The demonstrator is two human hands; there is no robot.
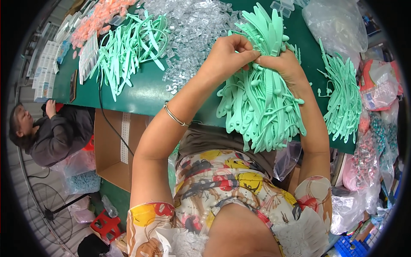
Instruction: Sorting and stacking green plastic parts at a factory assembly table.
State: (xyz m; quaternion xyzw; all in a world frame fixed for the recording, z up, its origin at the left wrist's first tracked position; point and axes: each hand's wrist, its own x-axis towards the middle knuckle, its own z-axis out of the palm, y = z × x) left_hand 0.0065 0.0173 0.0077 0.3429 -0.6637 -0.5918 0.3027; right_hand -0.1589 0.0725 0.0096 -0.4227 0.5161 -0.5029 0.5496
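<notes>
A thick bundle of mint-green plastic straps (263,109), notched and with holes at their ends, hangs over the near edge of the green table. My right hand (287,66) is wrapped round the bundle's upper middle, its thumb pointing left across the front. Against the bundle's left side, my left hand (233,53) is closed in a pinch, thumb meeting fingers close to the right thumb. What those fingertips hold is too small to make out. Strap ends (265,25) fan out above both hands.
Loose mint straps (130,47) lie on the table (128,105) at left, and another pile (342,94) at right. Clear plastic pieces (188,30) heap at the back, beside orange pieces (96,21). A cardboard box (113,150) stands below; a person (55,132) sits at far left.
</notes>
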